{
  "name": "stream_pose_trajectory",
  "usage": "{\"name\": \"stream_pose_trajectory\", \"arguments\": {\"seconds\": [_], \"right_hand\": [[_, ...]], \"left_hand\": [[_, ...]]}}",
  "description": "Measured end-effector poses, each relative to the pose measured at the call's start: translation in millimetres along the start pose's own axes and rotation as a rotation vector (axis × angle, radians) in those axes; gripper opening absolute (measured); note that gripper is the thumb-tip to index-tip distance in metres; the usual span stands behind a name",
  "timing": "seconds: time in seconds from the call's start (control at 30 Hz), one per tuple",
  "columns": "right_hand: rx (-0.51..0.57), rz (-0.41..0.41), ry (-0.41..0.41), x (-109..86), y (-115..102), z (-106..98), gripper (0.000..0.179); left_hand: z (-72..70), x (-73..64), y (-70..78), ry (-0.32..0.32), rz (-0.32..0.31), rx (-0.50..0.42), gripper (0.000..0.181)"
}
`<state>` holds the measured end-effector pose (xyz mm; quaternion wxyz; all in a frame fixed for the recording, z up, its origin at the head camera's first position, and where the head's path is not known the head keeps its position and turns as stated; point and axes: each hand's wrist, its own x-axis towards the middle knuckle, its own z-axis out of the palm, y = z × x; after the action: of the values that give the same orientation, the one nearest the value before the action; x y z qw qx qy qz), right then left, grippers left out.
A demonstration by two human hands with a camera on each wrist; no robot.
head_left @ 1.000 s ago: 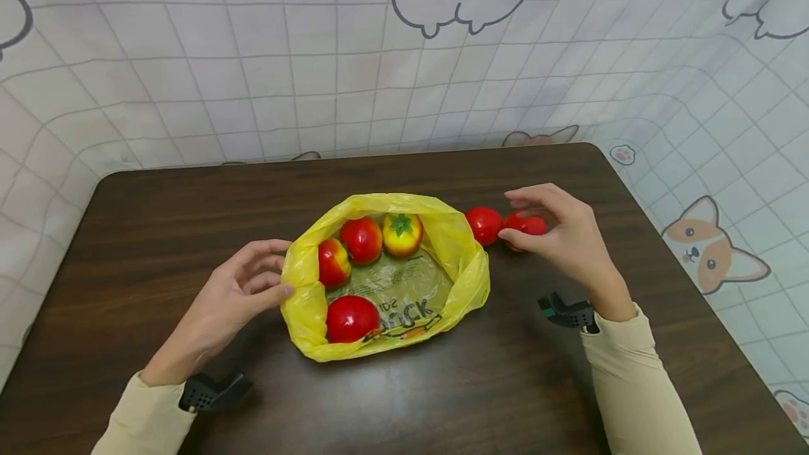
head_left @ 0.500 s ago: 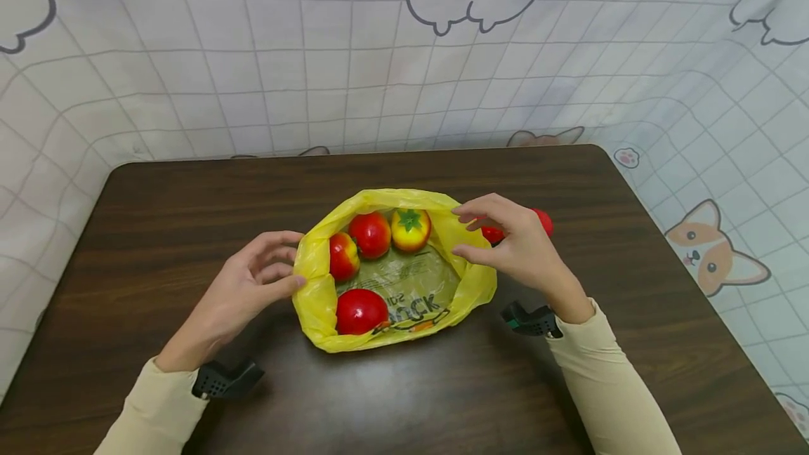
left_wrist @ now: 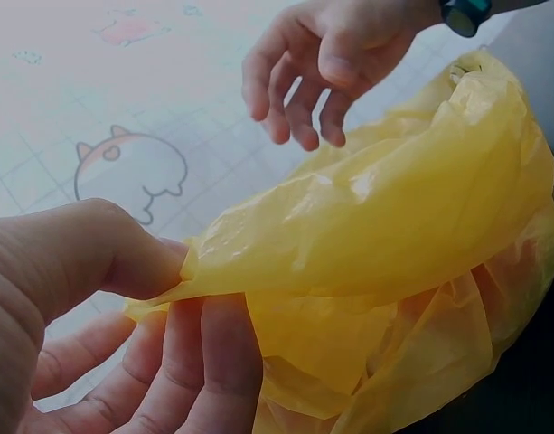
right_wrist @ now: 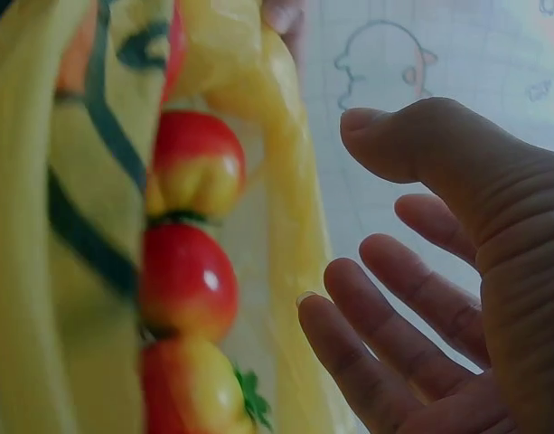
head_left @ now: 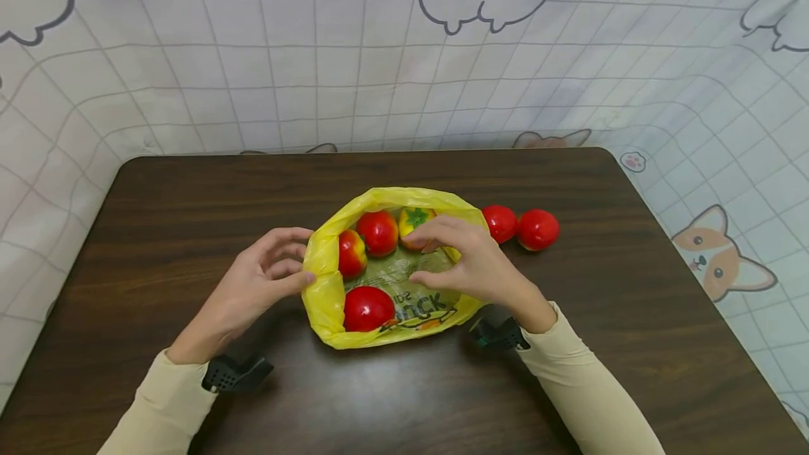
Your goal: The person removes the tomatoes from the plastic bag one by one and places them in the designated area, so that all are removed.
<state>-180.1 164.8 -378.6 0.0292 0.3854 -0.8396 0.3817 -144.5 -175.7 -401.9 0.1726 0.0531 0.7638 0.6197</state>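
Note:
A yellow plastic bag lies with its mouth spread wide on the table. My left hand pinches its left rim between thumb and fingers, plain in the left wrist view. My right hand hovers over the bag's right side, fingers loosely bent and apart, holding nothing. Inside the bag, a red round fruit sits at the front left. Along the left and back are a red-and-yellow tomato, a second tomato and a third tomato with a green leafy top, partly hidden behind my right fingers.
Just right of the bag, two red round fruits lie side by side on the dark wooden table. A white grid-patterned cloth hangs behind the table and along its right side.
My right hand has moved left, from above the two outside fruits to over the bag's mouth, uncovering those fruits. My left hand keeps its place at the bag's rim.

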Motion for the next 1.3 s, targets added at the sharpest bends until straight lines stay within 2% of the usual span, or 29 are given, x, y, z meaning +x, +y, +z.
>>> {"name": "stream_pose_trajectory", "arguments": {"seconds": [0.2,0.33,0.67,0.97,1.3], "right_hand": [[0.014,-0.043,-0.035,2.9,-3.7,10.8,0.048],[0.010,-0.022,-0.068,3.3,-4.7,16.1,0.046],[0.098,0.083,-0.175,4.8,-4.4,26.2,0.047],[0.124,0.066,-0.268,9.8,-2.9,38.3,0.052],[0.110,0.099,-0.327,10.0,-0.5,47.6,0.054]], "left_hand": [[2.0,3.6,0.6,-0.013,0.011,-0.009,0.062],[3.0,5.0,0.0,-0.015,0.012,-0.007,0.061],[5.7,5.1,2.9,-0.013,-0.005,0.026,0.062],[4.9,3.3,5.9,-0.008,-0.012,0.041,0.062],[4.5,-1.1,4.1,0.006,-0.003,0.060,0.064]]}}
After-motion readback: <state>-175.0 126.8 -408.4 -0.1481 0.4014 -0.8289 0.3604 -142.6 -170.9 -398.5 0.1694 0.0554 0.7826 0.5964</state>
